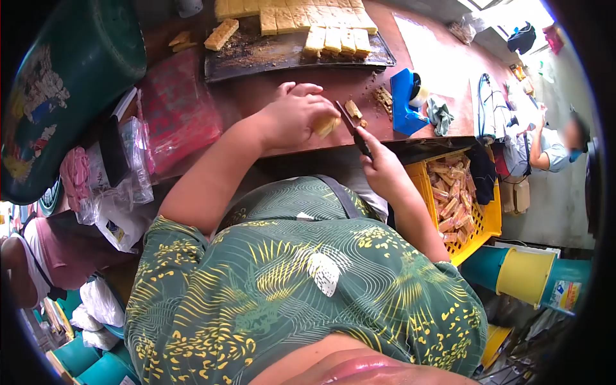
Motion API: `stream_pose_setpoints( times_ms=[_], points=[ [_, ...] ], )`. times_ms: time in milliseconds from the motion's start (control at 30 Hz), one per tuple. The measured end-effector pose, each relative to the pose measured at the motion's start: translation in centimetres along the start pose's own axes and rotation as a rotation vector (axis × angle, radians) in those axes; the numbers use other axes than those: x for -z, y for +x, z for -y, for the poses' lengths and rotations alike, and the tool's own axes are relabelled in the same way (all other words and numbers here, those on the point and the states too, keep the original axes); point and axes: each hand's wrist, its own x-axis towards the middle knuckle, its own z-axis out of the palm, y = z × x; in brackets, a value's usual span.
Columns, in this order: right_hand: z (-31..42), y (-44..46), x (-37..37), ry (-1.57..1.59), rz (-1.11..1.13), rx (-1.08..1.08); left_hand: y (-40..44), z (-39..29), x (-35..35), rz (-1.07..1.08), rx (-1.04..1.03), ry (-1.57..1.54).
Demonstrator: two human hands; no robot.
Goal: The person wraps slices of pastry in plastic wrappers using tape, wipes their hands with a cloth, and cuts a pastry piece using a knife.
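My left hand (292,115) is closed around a small piece of yellow cake (326,126) above the table's front edge. Closed round a dark handle, my right hand (384,163) holds a knife (350,125) whose blade points up and left, close beside the cake piece. A cut strip of cake (353,109) and crumbs lie on the table just past the blade. Behind my hands, a dark baking tray (256,67) carries a slab of cake (308,16) scored into bars, with several separate bars (337,42) at its front.
A blue tape dispenser (404,102) and a grey cloth (440,115) lie at the right. Below them is a yellow crate (491,221) of wrapped bars. Red plastic packs (179,109) and a green bin (70,96) stand left. People are at both sides.
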Motion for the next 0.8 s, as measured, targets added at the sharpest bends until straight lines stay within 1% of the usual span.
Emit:
stream_pose_setpoints(
  times_ms=[33,100,133,233,267,367,400,467,567,667,800],
  points=[
    [0.5,-0.1,-0.1,-0.001,0.034,-0.048,-0.1,-0.4,0.4,0.024,0.0,0.065],
    [0.8,-0.3,-0.4,0.011,0.036,-0.028,-0.7,-1.1,0.6,0.078,0.002,0.195],
    [0.9,-0.3,-0.5,0.017,0.034,-0.023,-0.8,-0.3,-0.2,0.088,0.042,0.2],
    [0.2,-0.7,-1.4,0.023,-0.045,0.036,-2.3,0.2,-1.8,-0.104,0.117,-0.038],
    [0.2,-0.8,-1.6,0.021,-0.081,0.066,-2.7,0.5,-2.3,-0.106,0.106,-0.081],
    [1.1,-1.1,-1.3,0.186,0.002,-0.059,-3.3,0.7,-4.2,-0.073,0.159,-0.158],
    [1.3,-1.1,-1.3,0.199,0.008,-0.038,-3.2,0.4,-4.7,-0.161,0.146,-0.077],
    [1.8,-1.0,-1.4,0.224,0.02,0.012,-2.5,0.9,-5.5,-0.208,0.112,-0.102],
    [3.1,-0.8,-1.1,0.242,0.04,-0.073,-1.6,0.7,-6.3,-0.319,0.107,-0.055],
    [4.1,-1.2,-0.3,0.026,0.023,-0.004,-1.2,0.7,-6.9,-0.404,0.133,-0.072],
    [3.3,-1.4,-0.6,-0.051,0.019,0.056,-1.1,0.2,-7.2,-0.434,0.166,-0.015]
  ],
)
